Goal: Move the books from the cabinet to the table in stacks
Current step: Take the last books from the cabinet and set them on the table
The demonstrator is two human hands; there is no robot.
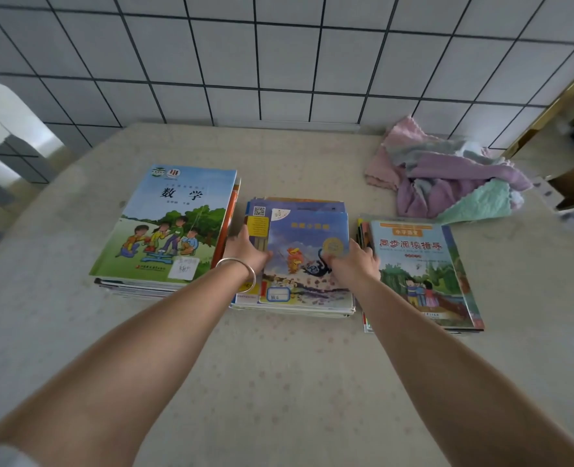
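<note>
The table (76, 332) wears a beige cloth dotted with faint pink flowers. The wall (279, 62) is white tile in a dark grid. The left book (167, 224) shows blue sky, green trees and grass; the middle book (307, 261) is blue with an orange figure and gold seal; the right book (420, 267) is pale blue with red lettering. The cloths (447, 176) are pink, purple, grey and mint. The bracelet (245, 271) is silver.

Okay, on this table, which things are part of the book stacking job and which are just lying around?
Part of the job:
left stack
middle stack, with left hand and right hand on its top book
right stack

Lying about:
pile of cloths
cardboard box at the table's right edge
</note>
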